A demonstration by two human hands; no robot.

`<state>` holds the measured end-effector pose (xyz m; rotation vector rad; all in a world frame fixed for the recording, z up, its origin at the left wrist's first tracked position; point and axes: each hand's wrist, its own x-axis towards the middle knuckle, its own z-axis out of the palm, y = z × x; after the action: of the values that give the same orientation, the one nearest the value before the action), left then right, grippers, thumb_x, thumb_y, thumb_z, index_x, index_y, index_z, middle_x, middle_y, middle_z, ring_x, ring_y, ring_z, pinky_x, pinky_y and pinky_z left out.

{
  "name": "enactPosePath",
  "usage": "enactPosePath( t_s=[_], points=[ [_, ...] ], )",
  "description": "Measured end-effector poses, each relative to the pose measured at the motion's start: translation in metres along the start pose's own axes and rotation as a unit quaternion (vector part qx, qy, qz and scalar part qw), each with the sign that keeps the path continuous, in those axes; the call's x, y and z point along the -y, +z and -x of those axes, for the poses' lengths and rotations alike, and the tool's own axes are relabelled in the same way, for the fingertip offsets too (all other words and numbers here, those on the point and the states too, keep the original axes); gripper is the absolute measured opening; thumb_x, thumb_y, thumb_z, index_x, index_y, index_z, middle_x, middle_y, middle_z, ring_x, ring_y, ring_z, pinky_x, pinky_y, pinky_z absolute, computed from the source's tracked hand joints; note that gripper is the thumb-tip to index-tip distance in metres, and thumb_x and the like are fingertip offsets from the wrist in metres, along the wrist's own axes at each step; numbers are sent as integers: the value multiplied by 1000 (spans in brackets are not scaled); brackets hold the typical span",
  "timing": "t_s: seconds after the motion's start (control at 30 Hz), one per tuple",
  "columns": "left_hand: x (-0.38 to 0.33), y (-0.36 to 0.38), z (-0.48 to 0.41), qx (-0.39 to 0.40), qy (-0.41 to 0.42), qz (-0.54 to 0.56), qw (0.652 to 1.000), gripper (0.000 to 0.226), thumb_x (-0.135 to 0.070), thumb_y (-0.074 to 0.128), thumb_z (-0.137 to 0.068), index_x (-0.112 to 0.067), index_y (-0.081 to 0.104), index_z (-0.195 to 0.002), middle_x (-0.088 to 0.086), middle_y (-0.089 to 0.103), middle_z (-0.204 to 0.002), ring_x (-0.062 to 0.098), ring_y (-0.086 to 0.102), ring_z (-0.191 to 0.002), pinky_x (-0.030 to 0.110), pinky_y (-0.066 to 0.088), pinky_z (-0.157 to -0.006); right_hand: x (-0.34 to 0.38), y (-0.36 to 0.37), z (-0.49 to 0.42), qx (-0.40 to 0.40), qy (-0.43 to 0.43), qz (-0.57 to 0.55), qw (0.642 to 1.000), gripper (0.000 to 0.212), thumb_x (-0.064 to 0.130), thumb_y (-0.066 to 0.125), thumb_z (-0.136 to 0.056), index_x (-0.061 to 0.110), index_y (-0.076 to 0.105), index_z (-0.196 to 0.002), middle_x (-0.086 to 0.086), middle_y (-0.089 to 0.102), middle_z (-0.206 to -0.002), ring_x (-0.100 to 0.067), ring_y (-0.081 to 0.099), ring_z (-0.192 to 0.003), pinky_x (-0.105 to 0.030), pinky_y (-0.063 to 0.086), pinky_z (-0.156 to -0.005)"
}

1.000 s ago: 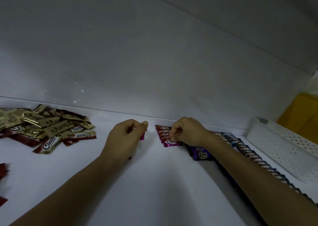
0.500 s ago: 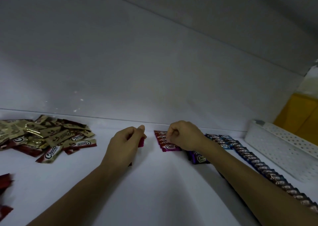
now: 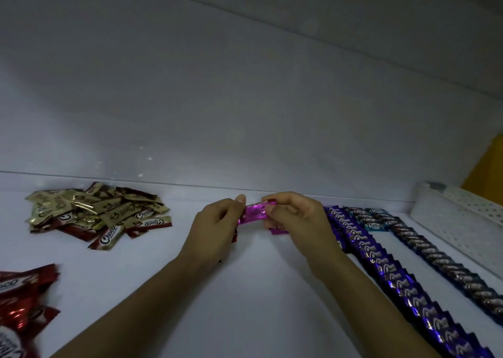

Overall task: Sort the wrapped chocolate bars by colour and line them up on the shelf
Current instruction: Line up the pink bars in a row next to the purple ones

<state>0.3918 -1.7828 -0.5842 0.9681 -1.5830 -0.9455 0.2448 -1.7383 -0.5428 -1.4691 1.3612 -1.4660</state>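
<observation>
Just left of the purple row of bars [image 3: 381, 259], a magenta chocolate bar [image 3: 255, 212] is pinched at either end by the left hand [image 3: 215, 229] and the right hand [image 3: 296, 221].

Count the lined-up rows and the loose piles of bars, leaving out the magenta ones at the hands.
Lined-up rows: 3 (purple row, short light blue row, dark row)
Loose piles: 2 (gold-and-brown pile, red pile)
Total: 5
</observation>
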Motion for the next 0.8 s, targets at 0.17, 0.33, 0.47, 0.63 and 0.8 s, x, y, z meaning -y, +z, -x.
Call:
enactPosePath(
  t_s=[0.17, 0.33, 0.47, 0.63, 0.8],
  points=[
    [-2, -2, 1, 51, 17, 9, 999, 37, -33, 54, -95, -3, 58, -73, -7, 45, -47, 8, 41, -43, 22, 34, -42, -2, -7, 0, -30, 24, -12, 999, 16, -3, 59, -86, 8, 70, -88, -5, 70, -67, -9, 62, -54, -22, 53, -61],
    [-2, -3, 5, 18, 52, -7, 998, 26, -25, 55, -95, -7, 62, -78, -8, 46, -43, 4, 40, -40, 15, 32, -39, -3, -8, 1, -1, 51, 0, 999, 19, 26, 54, -95, 16, 70, -92, 1, 72, -72, -10, 65, -60, -26, 50, -66],
    [-5, -6, 0, 31, -39, 106, 993, 35, -24, 48, -99, -7, 57, -71, -4, 42, -52, 8, 35, -42, 17, 28, -38, -3, -10, -3, -4, 104, -71, 992, 23, 15, 46, -98, 14, 69, -102, -7, 71, -91, -13, 65, -68, -26, 50, -69],
    [-11, -7, 1, 158, -116, 149, 969, 40, -30, 40, -101, -12, 48, -65, -2, 37, -50, 9, 26, -37, 16, 21, -35, -3, 0, 3, 94, -63, -31, 993, 26, -7, 55, -89, 11, 67, -104, 4, 69, -95, -1, 64, -83, -12, 46, -69],
    [-14, -5, 4, 131, -100, 115, 980, 44, -29, 43, -100, -14, 48, -60, -4, 39, -48, 7, 29, -37, 16, 24, -35, 4, -6, -3, 14, -117, 31, 993, 16, 1, 62, -87, 15, 69, -85, 6, 68, -85, -3, 62, -78, -22, 49, -73]
  ],
)
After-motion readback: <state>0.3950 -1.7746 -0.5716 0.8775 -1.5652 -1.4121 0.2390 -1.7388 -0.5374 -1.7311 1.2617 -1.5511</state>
